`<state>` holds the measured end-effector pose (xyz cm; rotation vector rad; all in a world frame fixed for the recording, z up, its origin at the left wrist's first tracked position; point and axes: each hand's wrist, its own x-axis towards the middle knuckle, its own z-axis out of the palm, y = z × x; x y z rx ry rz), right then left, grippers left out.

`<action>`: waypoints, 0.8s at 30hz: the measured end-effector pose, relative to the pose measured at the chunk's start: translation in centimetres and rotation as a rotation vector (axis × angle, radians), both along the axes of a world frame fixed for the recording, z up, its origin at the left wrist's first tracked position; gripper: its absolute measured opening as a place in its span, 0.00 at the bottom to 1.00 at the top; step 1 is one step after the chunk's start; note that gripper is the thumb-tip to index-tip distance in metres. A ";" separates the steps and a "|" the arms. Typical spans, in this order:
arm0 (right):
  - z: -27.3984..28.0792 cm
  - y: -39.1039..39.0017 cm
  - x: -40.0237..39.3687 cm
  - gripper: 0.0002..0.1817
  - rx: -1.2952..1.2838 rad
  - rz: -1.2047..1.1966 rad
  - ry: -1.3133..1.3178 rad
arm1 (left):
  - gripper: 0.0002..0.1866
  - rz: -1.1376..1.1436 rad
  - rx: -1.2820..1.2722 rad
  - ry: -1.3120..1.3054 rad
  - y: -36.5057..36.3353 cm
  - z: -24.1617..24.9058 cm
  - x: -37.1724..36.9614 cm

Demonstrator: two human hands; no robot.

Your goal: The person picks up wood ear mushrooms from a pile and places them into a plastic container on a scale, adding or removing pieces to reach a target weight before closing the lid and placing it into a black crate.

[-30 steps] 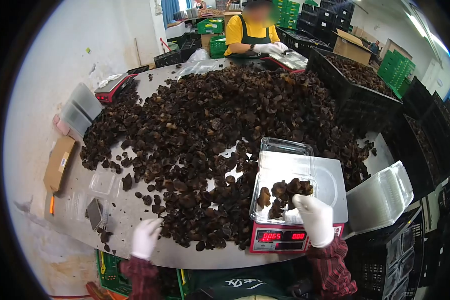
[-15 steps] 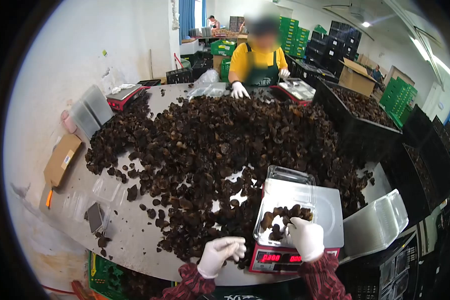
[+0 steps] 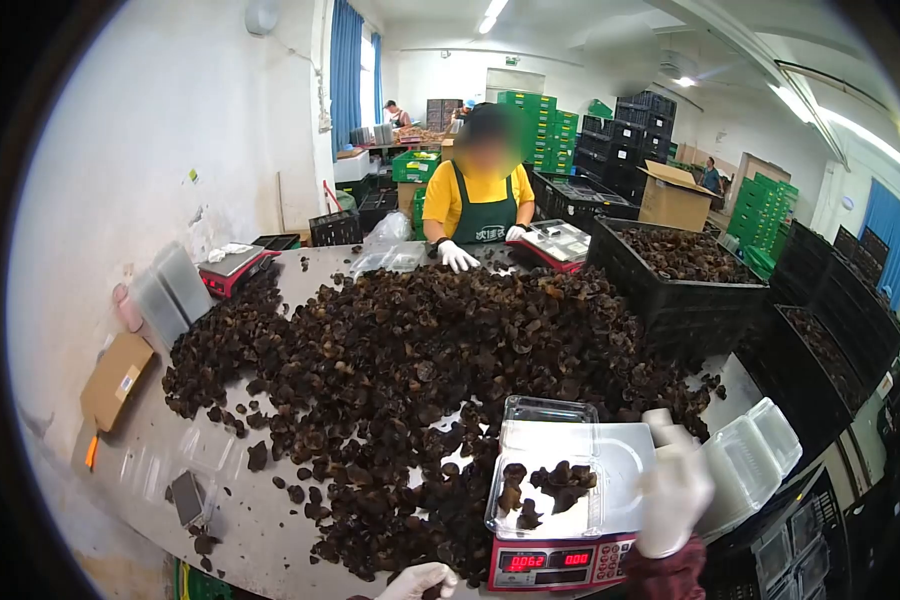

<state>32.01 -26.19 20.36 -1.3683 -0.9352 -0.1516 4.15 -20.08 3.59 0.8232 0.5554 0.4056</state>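
Observation:
My gloved right hand [image 3: 675, 500] is smeared by motion over the right side of the scale [image 3: 625, 460], close to a stack of clear plastic boxes [image 3: 745, 470]; its fingers cannot be made out. On the scale lies an open clear plastic clamshell box [image 3: 580, 515] with a few dark wood ear mushrooms [image 3: 565, 483] in it. The red display reads about 0.062. My gloved left hand [image 3: 420, 580] is at the bottom edge, partly cut off, its fingers closed; a dark bit shows below them. A large heap of wood ear mushrooms [image 3: 420, 350] spreads just beyond.
Opposite, a person in a green apron [image 3: 485, 210] rests a gloved hand [image 3: 457, 256] by the heap, near another scale [image 3: 555, 245]. A black crate [image 3: 670, 300] of mushrooms stands at the right. A cardboard piece [image 3: 117, 385] and a dark flat device [image 3: 187, 498] lie left.
The view has tilted up. My right hand has left the clamshell box and swung right; fewer mushrooms show in the box. My left hand now sits lower, at the frame's edge.

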 end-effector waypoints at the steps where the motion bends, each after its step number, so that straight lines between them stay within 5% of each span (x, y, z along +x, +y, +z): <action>1: 1.7 -0.7 0.4 0.05 0.086 -0.200 0.086 | 0.14 0.014 0.050 0.054 0.3 -0.2 -0.5; 2: 2.5 -1.4 1.2 0.08 0.167 -0.396 0.170 | 0.10 0.012 -0.005 -0.006 1.0 -1.1 -1.5; 4: 1.4 -3.3 4.3 0.09 0.262 -0.370 0.181 | 0.20 -0.002 0.083 0.095 2.0 -3.1 -3.4; 6: -0.8 -4.2 9.5 0.10 -0.037 -0.956 -0.557 | 0.16 0.047 0.144 0.049 2.3 -2.1 -4.4; 7: -0.3 -4.4 10.2 0.10 -0.163 -0.960 -0.331 | 0.14 0.035 0.165 0.115 2.6 -1.7 -5.8; 8: -1.9 -5.3 13.4 0.11 -0.116 -0.996 -0.594 | 0.13 -0.009 0.193 0.219 3.2 -1.9 -7.8; 10: -3.8 -7.5 18.1 0.12 -0.249 -0.930 -0.469 | 0.12 -0.058 0.366 0.465 4.0 0.0 -11.9; 12: -5.2 -10.0 20.2 0.15 -0.824 -0.816 -0.309 | 0.12 -0.021 0.198 0.663 3.8 0.9 -16.8; 13: -7.8 -10.1 21.5 0.21 -0.541 -0.800 -0.887 | 0.13 -0.163 0.572 0.921 4.1 1.2 -19.1; 14: -8.6 -10.8 22.3 0.21 -0.547 -0.783 -0.886 | 0.13 -0.274 0.588 1.198 4.1 1.5 -21.1; 16: -9.5 -11.9 23.4 0.28 -0.986 -0.676 -0.371 | 0.15 -0.289 0.858 1.500 3.1 -0.3 -24.8; 18: -10.5 -12.0 24.2 0.34 -0.961 -0.686 -0.440 | 0.19 -0.106 1.126 1.704 3.4 -1.5 -24.8; 20: -10.6 -11.8 24.6 0.34 -1.025 -0.755 -0.458 | 0.22 0.182 1.176 1.339 4.7 0.7 -19.8; 22: -11.6 -12.0 25.4 0.35 -1.015 -0.757 -0.458 | 0.25 0.185 1.228 1.017 6.3 1.0 -14.8; 24: -11.7 -12.0 25.4 0.35 -0.963 -0.761 -0.477 | 0.29 0.106 1.283 1.033 8.4 -0.1 -10.7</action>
